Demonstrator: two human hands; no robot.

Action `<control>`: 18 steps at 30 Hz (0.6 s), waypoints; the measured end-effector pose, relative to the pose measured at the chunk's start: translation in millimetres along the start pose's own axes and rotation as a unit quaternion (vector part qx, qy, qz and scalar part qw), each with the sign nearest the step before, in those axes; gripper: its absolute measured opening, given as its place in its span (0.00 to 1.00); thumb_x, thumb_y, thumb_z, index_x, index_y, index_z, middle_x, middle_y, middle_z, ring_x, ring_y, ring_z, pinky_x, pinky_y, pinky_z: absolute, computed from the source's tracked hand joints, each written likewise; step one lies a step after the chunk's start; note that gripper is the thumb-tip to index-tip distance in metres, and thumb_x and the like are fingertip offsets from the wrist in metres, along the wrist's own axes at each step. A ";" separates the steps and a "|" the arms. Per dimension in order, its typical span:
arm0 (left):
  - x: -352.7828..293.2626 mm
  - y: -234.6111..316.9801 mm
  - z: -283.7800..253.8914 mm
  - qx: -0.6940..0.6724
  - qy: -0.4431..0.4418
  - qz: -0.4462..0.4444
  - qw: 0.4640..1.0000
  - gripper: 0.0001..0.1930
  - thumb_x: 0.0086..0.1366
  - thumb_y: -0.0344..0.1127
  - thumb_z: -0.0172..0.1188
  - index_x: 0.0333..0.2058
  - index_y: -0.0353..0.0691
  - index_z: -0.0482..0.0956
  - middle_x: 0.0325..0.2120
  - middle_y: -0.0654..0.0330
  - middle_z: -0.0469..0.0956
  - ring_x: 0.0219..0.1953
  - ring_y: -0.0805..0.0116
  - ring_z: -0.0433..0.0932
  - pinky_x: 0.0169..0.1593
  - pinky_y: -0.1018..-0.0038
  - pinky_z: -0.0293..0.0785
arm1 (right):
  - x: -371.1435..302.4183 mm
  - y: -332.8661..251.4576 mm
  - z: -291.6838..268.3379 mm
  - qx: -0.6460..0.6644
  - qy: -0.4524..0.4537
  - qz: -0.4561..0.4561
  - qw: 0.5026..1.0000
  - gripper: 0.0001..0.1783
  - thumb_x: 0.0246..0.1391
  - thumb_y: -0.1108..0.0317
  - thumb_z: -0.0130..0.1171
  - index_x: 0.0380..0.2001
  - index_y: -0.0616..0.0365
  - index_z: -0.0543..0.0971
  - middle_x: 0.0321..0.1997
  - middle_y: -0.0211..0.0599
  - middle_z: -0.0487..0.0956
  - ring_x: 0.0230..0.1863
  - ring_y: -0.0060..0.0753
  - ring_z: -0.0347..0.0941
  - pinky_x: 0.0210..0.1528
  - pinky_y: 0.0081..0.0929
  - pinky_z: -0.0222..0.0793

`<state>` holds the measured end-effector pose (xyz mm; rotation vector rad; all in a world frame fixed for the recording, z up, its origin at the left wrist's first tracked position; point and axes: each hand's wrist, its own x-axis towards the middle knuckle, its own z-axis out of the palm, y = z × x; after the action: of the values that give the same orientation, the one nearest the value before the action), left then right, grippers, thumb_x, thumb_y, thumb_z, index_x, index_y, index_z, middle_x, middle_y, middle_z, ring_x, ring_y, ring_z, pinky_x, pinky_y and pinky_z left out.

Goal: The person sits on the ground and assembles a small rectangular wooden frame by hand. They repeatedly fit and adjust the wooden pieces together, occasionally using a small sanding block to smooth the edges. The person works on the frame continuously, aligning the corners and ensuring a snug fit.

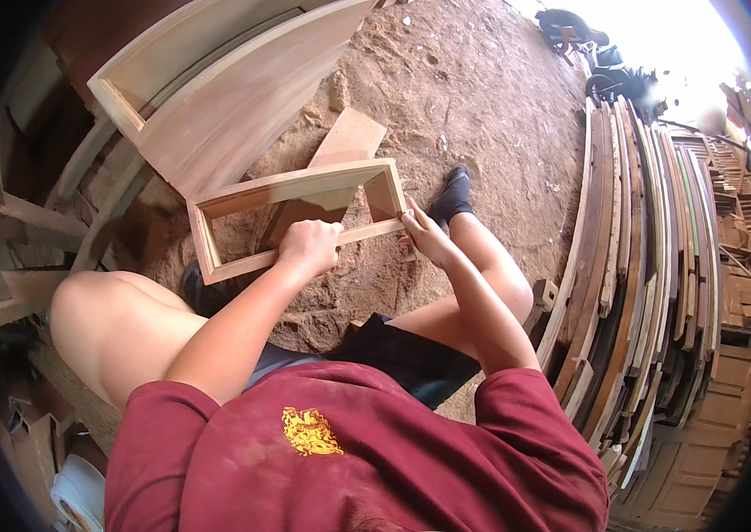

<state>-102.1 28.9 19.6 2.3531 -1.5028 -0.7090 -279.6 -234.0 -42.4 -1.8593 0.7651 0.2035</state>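
A rectangular open wooden frame (282,189), like a shallow box without a bottom, is tilted in front of me between my knees. My left hand (311,247) is closed round the middle of its near rail. At the frame's right end my right hand (429,238) grips the near corner, fingers pressed against the wood. A small pinkish scrap shows just under that hand; what it is I cannot make out. Behind the frame a flat wooden board (349,137) lies on the ground, partly hidden by the frame.
A larger wooden cabinet-like piece (242,97) stands at the upper left, next to the frame's left end. Long timber planks (624,248) are stacked at the right, with panelled wood (721,390) beyond. Sandy ground (491,115) stretches ahead; a parked motorbike (610,75) is far off.
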 end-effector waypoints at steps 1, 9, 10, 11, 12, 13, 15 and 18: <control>-0.7 -2.2 -1.4 -0.001 -0.004 -0.004 1.000 0.14 0.53 0.36 0.62 0.41 0.46 0.81 0.30 0.52 0.84 0.36 0.54 0.85 0.42 0.58 0.81 | -2.0 -3.0 6.9 -0.007 0.003 -0.019 1.000 0.39 0.72 0.47 0.45 0.77 0.41 0.43 0.75 0.42 0.58 0.51 0.37 0.74 0.32 0.31 0.80; -2.2 -4.0 -0.3 0.007 -0.003 -0.006 1.000 0.21 0.54 0.35 0.61 0.49 0.50 0.81 0.33 0.52 0.85 0.39 0.53 0.85 0.44 0.57 0.81 | 2.9 -19.6 13.3 0.026 0.040 -0.046 0.998 0.42 0.70 0.48 0.47 0.75 0.57 0.43 0.74 0.56 0.59 0.73 0.45 0.57 0.62 0.29 0.61; -4.7 -8.7 -1.3 0.005 -0.006 -0.018 1.000 0.22 0.54 0.35 0.61 0.50 0.50 0.80 0.33 0.52 0.85 0.39 0.53 0.85 0.45 0.57 0.81 | -2.8 -27.9 21.2 0.057 0.025 -0.034 0.997 0.43 0.70 0.49 0.47 0.75 0.62 0.44 0.73 0.60 0.60 0.74 0.47 0.56 0.73 0.31 0.51; -4.3 -9.6 -1.8 0.011 -0.008 -0.022 1.000 0.22 0.54 0.35 0.61 0.50 0.51 0.80 0.33 0.52 0.85 0.39 0.53 0.85 0.45 0.57 0.81 | -4.7 -35.1 21.0 0.037 0.023 -0.021 0.999 0.43 0.70 0.49 0.48 0.75 0.60 0.44 0.73 0.60 0.61 0.74 0.48 0.58 0.72 0.31 0.53; -4.3 -11.4 -2.7 0.017 -0.011 -0.026 0.999 0.22 0.54 0.35 0.62 0.50 0.51 0.80 0.33 0.52 0.85 0.39 0.53 0.85 0.45 0.57 0.81 | -4.7 -43.3 21.6 0.017 0.020 -0.008 1.000 0.43 0.70 0.49 0.48 0.75 0.59 0.44 0.72 0.60 0.62 0.73 0.48 0.59 0.71 0.32 0.55; -3.7 -7.7 -2.5 0.022 -0.014 -0.022 0.999 0.22 0.54 0.35 0.62 0.50 0.51 0.80 0.33 0.51 0.85 0.39 0.53 0.85 0.45 0.57 0.81 | -2.9 -42.1 19.7 0.023 0.026 -0.011 0.999 0.43 0.69 0.49 0.48 0.76 0.57 0.44 0.72 0.60 0.62 0.72 0.49 0.60 0.70 0.33 0.56; -2.5 -2.4 -0.4 0.032 -0.025 -0.016 0.999 0.21 0.54 0.36 0.62 0.49 0.51 0.80 0.33 0.52 0.85 0.39 0.52 0.85 0.44 0.57 0.81 | 4.0 -36.6 15.7 0.038 0.034 -0.020 0.999 0.42 0.69 0.51 0.49 0.76 0.53 0.44 0.71 0.61 0.63 0.70 0.51 0.63 0.69 0.36 0.59; 0.4 -4.8 -3.8 0.024 -0.009 -0.009 1.000 0.20 0.54 0.37 0.62 0.48 0.51 0.80 0.33 0.51 0.85 0.38 0.52 0.85 0.44 0.57 0.81 | 13.7 -54.3 14.7 0.052 0.044 -0.005 0.998 0.38 0.71 0.55 0.48 0.76 0.54 0.46 0.75 0.52 0.58 0.73 0.48 0.55 0.75 0.36 0.46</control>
<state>-96.3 30.4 20.5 2.4046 -1.5231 -0.7080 -233.8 -214.1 -13.0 -1.7820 0.8116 0.0732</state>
